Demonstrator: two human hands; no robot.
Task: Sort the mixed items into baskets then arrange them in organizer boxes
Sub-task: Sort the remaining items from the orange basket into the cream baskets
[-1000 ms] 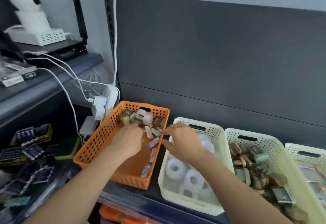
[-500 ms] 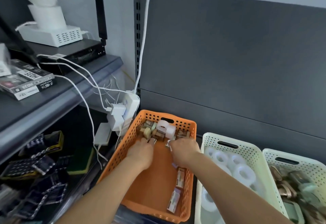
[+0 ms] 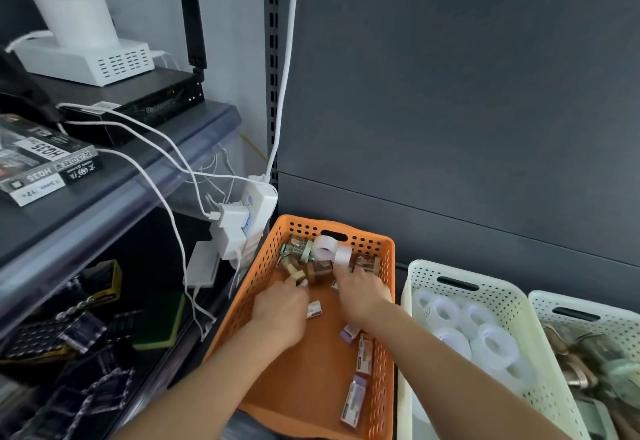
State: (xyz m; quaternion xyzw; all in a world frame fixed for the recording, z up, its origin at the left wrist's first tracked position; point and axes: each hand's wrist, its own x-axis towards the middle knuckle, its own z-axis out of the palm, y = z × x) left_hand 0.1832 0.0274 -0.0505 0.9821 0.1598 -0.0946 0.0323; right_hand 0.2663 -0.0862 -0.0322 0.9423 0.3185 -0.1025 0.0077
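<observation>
At the far end of the orange basket [image 3: 298,230]: mixed items [image 3: 320,266] lying heaped. Left hand [image 3: 280,311] and right hand [image 3: 360,292] are reaching into the heap, fingertips hidden, so I cannot tell whether either grip is pinching anything.

Risk: white tape roll [image 3: 323,247] is perching on top and probably tumbling if nudged.

Surroundings: cream basket [image 3: 412,301] is sitting alongside, grey back panel [image 3: 450,128] standing behind, power strip [image 3: 258,204] hanging just left.
</observation>
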